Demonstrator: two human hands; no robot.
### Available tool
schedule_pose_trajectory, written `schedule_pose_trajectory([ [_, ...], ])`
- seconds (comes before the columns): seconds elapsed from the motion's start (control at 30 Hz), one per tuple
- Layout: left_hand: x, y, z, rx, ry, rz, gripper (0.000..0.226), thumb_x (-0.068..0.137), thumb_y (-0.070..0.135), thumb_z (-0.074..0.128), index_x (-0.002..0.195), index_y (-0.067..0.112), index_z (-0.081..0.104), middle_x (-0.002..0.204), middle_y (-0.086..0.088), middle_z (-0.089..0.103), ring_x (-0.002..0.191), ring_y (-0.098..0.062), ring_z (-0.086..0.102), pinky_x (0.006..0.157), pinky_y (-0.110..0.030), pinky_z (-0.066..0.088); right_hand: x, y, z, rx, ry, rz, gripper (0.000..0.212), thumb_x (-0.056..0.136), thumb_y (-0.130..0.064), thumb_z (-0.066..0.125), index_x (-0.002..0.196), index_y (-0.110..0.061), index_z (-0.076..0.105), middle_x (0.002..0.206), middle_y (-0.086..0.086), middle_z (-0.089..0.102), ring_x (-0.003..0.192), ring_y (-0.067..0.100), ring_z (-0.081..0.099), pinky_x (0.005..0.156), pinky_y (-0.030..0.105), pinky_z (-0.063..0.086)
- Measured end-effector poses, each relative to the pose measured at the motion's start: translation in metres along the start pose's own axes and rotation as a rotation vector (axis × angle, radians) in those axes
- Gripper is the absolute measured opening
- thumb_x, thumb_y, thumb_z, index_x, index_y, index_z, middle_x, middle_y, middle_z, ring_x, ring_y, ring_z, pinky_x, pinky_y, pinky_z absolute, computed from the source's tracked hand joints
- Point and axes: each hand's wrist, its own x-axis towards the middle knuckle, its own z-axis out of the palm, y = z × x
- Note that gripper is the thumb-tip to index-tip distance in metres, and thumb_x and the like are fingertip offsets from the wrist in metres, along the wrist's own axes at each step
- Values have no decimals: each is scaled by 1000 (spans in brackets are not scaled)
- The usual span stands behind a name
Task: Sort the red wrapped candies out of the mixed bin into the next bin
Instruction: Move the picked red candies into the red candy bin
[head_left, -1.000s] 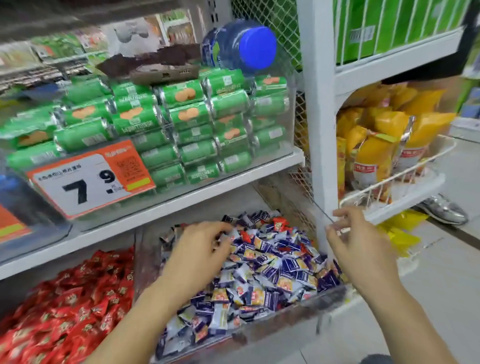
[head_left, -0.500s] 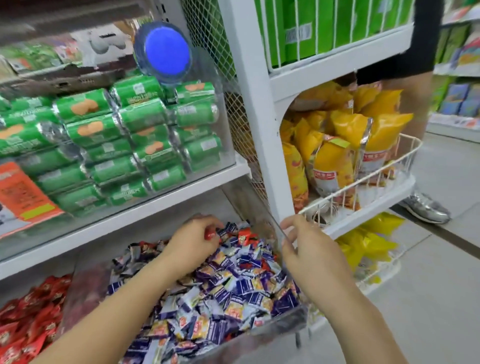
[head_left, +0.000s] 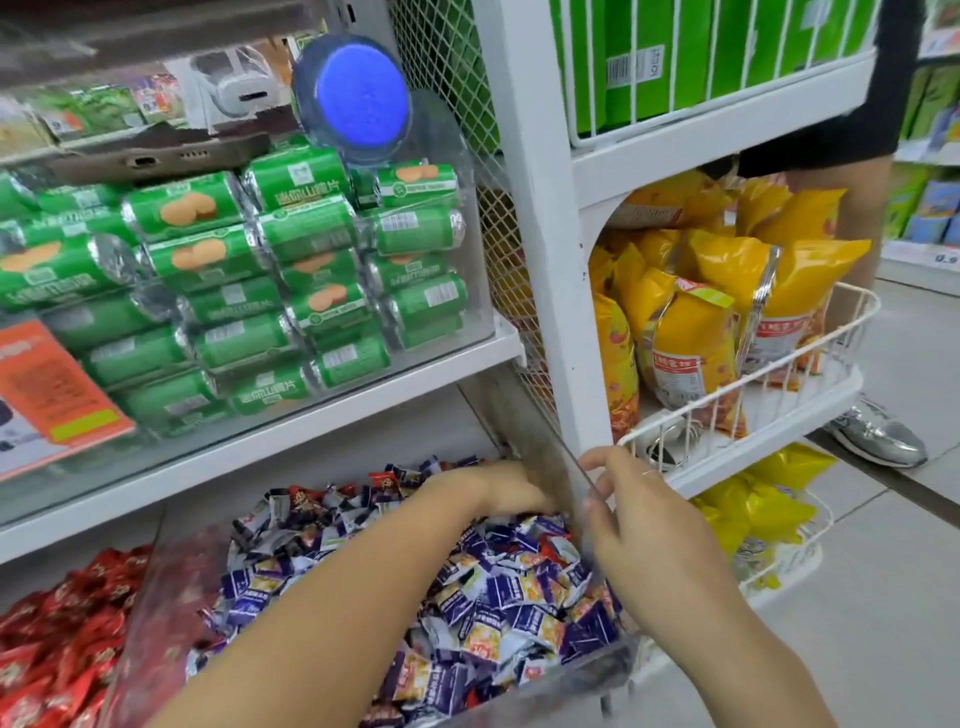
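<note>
The left hand is digging deep in the mixed bin, fingers hidden; the right hand is pinching its clear side wall—she should be lifting out reds only.

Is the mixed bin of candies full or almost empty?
Quite full: purple and white wrapped candies heap up near the clear rim of the mixed bin, with the left hand buried among them.

Green biscuit rolls with blurred Chinese print, orange price card print unreadable
</note>
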Motion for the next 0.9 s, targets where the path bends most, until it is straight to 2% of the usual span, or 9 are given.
schedule_pose_trajectory([
  [0.1,-22,4,-4,-7,-100,59,31,90,32,49,109,10,60,120,-14,58,95,-25,54,83,-33,44,0,-1,3,-28,-9,3,30,97,-27,41,126,-33,34,113,-10,51,89,11,56,64,26,35],
  [0.17,-44,-1,-6,9,-80,92,34,89,38,48,91,6,60,98,-19,57,78,-24,49,74,-35,40,0,-1,3,-28,-4,9,30,97,-25,41,125,-32,34,112,-9,51,89,13,57,64,28,38],
  [0.23,-73,-6,-2,171,11,158,41,88,50,43,82,12,57,80,-8,53,75,-23,49,74,-37,42,1,-1,4,-5,-4,17,29,96,-23,43,123,-31,36,110,-7,52,90,15,57,68,31,43],
  [0.3,-100,-16,10,354,164,207,42,94,54,35,93,19,58,89,-4,54,87,-23,51,82,-36,43,0,-2,5,16,11,27,28,96,-21,44,122,-29,38,109,-4,54,90,17,57,71,34,47],
  [0.43,-151,-37,31,368,422,173,46,96,58,27,117,26,53,114,4,53,108,-14,46,103,-31,30,-6,-7,8,-103,61,48,31,95,-23,45,125,-28,41,113,-3,56,98,19,56,70,33,47],
  [0.6,-184,-67,47,321,564,87,60,85,70,25,126,36,53,134,14,48,132,-9,32,116,-33,17,-20,-35,6,-36,352,-138,20,89,-21,56,108,-21,63,100,-1,63,89,22,57,63,28,37],
  [0.7,-199,-74,52,170,600,122,63,81,73,31,135,44,43,147,20,34,138,-2,24,117,-25,11,-24,-45,23,22,210,-183,15,92,-24,53,102,-26,64,94,-9,64,83,14,59,65,26,40],
  [0.8,-212,-86,55,-2,622,112,64,76,78,40,134,52,39,152,24,18,139,2,17,117,-31,18,-22,-50,49,-47,13,-211,19,92,-31,52,107,-30,64,107,-10,63,102,14,57,78,29,44],
  [0.9,-224,-96,57,-208,667,119,53,75,77,44,125,58,47,151,32,9,138,10,14,111,-24,22,-22,-64,61,67,-118,-217,24,92,-35,54,114,-32,63,116,-14,60,112,7,50,90,25,40],
])
